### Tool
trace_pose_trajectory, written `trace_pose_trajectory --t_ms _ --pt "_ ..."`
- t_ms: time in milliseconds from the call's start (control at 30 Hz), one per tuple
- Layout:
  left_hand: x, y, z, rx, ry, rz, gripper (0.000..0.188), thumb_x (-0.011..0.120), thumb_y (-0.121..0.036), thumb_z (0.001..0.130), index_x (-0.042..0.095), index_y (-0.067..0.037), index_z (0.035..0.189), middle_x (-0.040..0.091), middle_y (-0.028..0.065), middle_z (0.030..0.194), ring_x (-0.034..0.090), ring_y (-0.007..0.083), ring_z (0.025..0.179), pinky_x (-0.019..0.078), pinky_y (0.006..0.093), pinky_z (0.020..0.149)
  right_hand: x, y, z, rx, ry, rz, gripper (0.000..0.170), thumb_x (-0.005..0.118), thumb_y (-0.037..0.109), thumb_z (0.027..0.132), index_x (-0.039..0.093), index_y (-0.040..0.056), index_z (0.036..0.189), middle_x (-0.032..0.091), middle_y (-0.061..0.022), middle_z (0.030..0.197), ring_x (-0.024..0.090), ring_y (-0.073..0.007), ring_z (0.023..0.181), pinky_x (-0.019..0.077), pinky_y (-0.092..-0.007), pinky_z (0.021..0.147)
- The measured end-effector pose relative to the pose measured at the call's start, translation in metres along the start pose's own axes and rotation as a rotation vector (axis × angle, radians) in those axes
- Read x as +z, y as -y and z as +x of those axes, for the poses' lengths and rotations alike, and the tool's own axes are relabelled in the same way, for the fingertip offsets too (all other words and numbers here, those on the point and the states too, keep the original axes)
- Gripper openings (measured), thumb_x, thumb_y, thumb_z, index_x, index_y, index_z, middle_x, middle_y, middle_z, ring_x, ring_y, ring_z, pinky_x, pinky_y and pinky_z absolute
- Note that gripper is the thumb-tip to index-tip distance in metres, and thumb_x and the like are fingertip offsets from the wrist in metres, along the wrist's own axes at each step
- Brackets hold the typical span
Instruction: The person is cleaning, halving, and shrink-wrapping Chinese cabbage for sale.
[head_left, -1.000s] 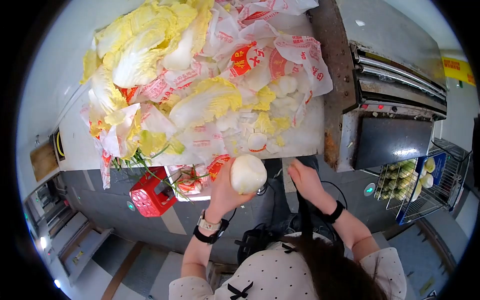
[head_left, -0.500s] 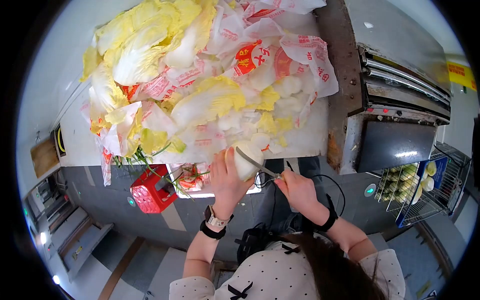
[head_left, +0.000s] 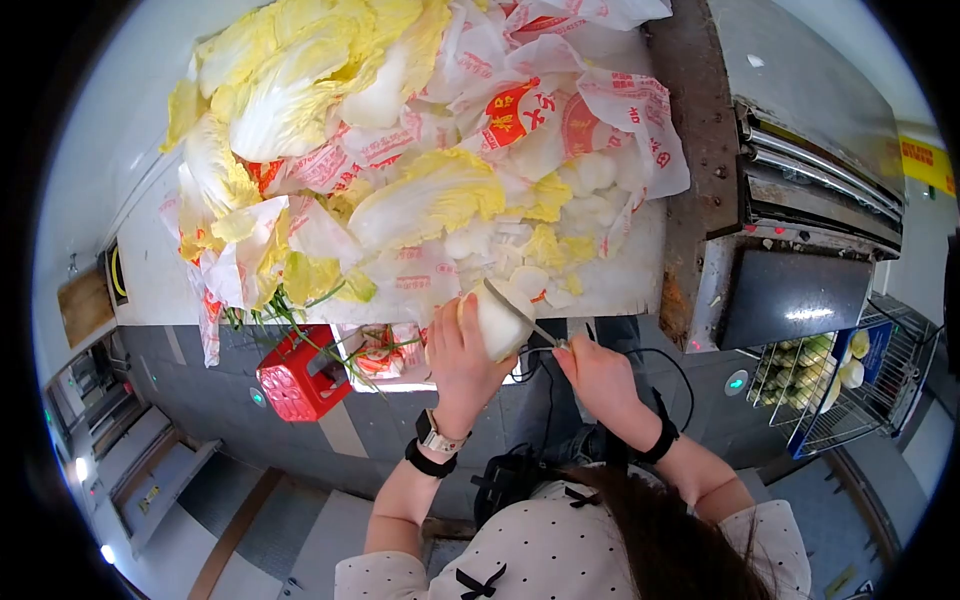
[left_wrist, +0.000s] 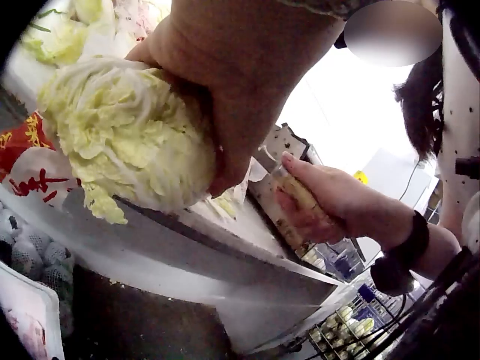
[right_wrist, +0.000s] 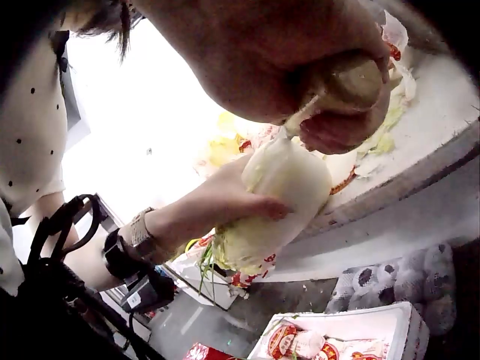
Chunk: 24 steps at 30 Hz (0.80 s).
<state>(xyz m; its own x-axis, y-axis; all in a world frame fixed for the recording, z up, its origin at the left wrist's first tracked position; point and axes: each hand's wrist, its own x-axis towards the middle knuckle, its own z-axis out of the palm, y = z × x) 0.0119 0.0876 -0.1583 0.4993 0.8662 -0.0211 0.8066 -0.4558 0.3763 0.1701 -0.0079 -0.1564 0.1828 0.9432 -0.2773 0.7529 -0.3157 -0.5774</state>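
Note:
My left hand (head_left: 463,355) grips a napa cabbage (head_left: 505,325) at the front edge of the counter, fingers spread over its side. The cabbage's pale, rounded base shows in the right wrist view, while its crinkled yellow-green leaf end (left_wrist: 127,135) fills much of the left wrist view. A knife (head_left: 522,317) lies with its blade across the base, overlapping it in the head view. My right hand (head_left: 605,382) holds the knife, its fingers wrapped round the pale handle (right_wrist: 356,82).
Loose cabbage leaves (head_left: 430,200), printed wrappers (head_left: 630,125) and white trimmings cover the counter (head_left: 620,285). A metal machine (head_left: 800,290) stands on the right, with a wire cart (head_left: 800,370) of cabbages beyond. Below the counter are a red stool (head_left: 300,380) and a white box (right_wrist: 409,330).
My right hand has come up and left from beside the cabbage, bringing the knife blade onto its base. My left hand has turned the cabbage, keeping its hold.

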Motion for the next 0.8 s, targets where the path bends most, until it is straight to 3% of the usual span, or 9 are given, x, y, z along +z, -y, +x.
trace_pose_trajectory --t_ms 133,633,800 --pt "0.006 0.004 -0.005 0.001 -0.024 -0.034 0.085 0.079 -0.020 0.049 0.039 -0.001 0.122 0.045 0.0208 0.113 0.046 0.0399 0.103 0.0389 0.0481 0.086 0.010 0.002 0.020 0.019 0.030 -0.038 0.031 0.054 0.031 0.086 0.045 0.0052 0.071 0.052 -0.0096 0.054 0.055 -0.0267 0.048 0.0440 -0.0356 0.044" --pt "0.008 0.007 -0.002 0.022 -0.037 -0.047 0.084 0.079 -0.021 0.049 0.040 -0.001 0.121 0.047 0.0201 0.111 0.048 0.0379 0.100 0.0413 0.0463 0.082 0.027 -0.014 0.020 0.091 0.067 -0.008 0.031 0.051 0.032 0.088 0.046 0.0041 0.074 0.054 -0.0106 0.053 0.057 -0.0288 0.049 0.0448 -0.0376 0.044" --pt "0.003 0.005 -0.002 0.027 0.018 0.005 0.085 0.080 -0.021 0.051 0.039 0.002 0.121 0.047 0.0206 0.113 0.047 0.0368 0.104 0.0405 0.0439 0.087 0.025 -0.017 0.005 0.070 0.017 -0.001 0.032 0.052 0.032 0.087 0.046 0.0039 0.074 0.054 -0.0113 0.053 0.057 -0.0283 0.049 0.0447 -0.0378 0.043"
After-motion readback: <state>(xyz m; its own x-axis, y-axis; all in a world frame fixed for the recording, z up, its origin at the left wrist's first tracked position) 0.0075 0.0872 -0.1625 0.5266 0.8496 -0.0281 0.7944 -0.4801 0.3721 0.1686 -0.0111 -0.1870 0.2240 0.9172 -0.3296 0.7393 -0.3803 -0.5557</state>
